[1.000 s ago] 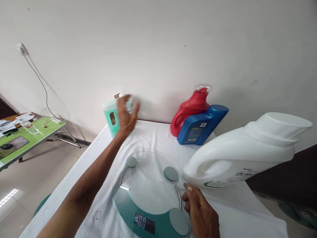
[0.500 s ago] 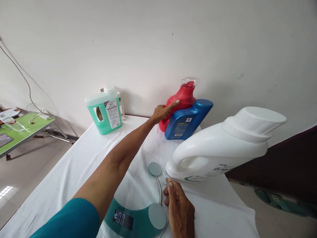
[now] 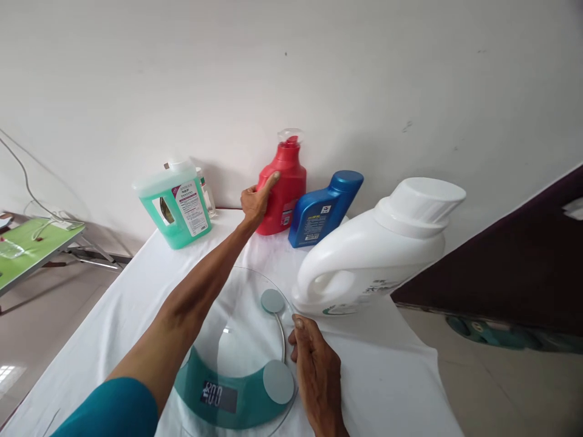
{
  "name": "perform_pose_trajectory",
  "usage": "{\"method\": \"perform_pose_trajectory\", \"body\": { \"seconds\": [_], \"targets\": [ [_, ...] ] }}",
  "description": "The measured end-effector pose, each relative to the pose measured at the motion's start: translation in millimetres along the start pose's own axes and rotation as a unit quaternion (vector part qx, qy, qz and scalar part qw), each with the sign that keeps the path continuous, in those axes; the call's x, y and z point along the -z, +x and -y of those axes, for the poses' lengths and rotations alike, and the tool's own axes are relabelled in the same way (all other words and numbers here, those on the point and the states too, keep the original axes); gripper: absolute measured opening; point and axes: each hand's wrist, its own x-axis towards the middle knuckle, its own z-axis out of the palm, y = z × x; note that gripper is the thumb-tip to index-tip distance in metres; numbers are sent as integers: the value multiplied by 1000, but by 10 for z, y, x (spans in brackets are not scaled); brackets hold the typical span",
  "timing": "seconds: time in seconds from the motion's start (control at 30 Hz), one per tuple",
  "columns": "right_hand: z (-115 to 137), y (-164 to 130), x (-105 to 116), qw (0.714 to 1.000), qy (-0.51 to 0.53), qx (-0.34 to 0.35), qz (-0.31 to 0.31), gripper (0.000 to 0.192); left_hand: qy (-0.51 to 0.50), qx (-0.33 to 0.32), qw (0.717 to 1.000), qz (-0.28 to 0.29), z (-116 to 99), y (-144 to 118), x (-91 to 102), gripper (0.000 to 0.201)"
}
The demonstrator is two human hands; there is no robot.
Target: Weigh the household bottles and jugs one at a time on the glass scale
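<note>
My left hand [image 3: 255, 201] is stretched to the back of the table and grips the side of a red detergent bottle [image 3: 283, 188] with a clear cap. A blue bottle [image 3: 321, 211] stands just right of it. My right hand [image 3: 314, 361] rests with curled fingers on the right rim of a round glass scale [image 3: 237, 358] with a teal band and a digital display. A large white jug [image 3: 378, 255] stands right behind that hand, close to the thumb.
A green-liquid jug [image 3: 175, 203] stands at the back left of the white-covered table [image 3: 122, 315], a small clear bottle behind it. The white wall runs along the back. A green side table [image 3: 27, 249] stands at left over tiled floor.
My left hand left the green jug, swept right and took hold of the red bottle, which now stands apart from the blue one. My right hand stayed on the scale's rim.
</note>
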Motion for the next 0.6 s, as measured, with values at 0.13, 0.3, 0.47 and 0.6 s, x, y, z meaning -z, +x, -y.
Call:
{"method": "perform_pose_trajectory", "body": {
  "seconds": [0.13,0.3,0.47,0.6],
  "targets": [
    [8,2,-20,1000,3,13,3,60,-20,-62,997,-45,-246,-126,510,70],
    [-40,44,-62,1000,-8,30,-2,62,-33,-101,994,-37,-603,-459,1200,78],
    [-17,58,-74,998,-8,55,7,62,-70,-74,995,-22,-756,-1026,1753,80],
    [23,39,-62,997,-8,73,6,60,-94,-37,995,16,-689,-1508,2020,84]
  ]
}}
